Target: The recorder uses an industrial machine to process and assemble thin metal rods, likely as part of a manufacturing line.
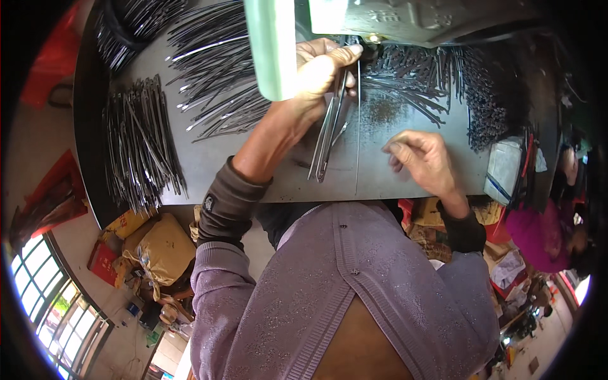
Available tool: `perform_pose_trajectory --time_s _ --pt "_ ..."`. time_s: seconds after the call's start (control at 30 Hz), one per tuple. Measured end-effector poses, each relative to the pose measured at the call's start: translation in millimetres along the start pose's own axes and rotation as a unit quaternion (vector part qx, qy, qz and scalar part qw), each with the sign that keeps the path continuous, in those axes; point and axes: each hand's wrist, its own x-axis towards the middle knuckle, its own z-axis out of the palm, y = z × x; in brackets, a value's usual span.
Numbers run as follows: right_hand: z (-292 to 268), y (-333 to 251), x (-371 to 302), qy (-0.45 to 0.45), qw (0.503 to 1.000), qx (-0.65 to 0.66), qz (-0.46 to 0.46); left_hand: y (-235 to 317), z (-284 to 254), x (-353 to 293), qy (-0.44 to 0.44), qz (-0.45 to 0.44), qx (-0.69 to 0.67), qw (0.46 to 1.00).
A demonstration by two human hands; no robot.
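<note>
At the machine's front edge, my left hand [320,71] is closed around several thin metal rods [328,136], which hang down toward the near edge of the table. One long, straight thin rod [358,120] runs down from its thumb and finger, apart from the bunch. My right hand [423,163] is over the table to the right, fingers loosely curled and apart, with nothing visible in them. Its fingertips are slightly blurred. A pale green panel [273,57] covers part of my left hand.
A green metal machine [405,22] overhangs the far side of the grey metal table [234,168]. Piles of dark rods lie at left [139,139], upper left [218,69] and right [411,76]. Small dark pieces [484,111] are heaped beside a whitish box [505,166].
</note>
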Motion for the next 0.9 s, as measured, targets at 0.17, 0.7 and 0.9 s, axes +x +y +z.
perform_pose_trajectory --time_s 0.17,0.7,0.9 --pt "-14.8 -4.1 19.5 0.123 0.957 -0.225 -0.134 -4.1 4.3 -0.2 0.027 0.037 -0.049 0.998" --pt "-1.9 -5.7 84.5 0.138 0.770 -0.518 -0.346 -29.2 -21.2 -101.5 0.059 0.244 0.676 0.693" --pt "-8.5 -15.5 53.8 0.128 0.879 -0.355 -0.290 -51.3 -15.5 -80.1 0.076 0.334 0.653 0.676"
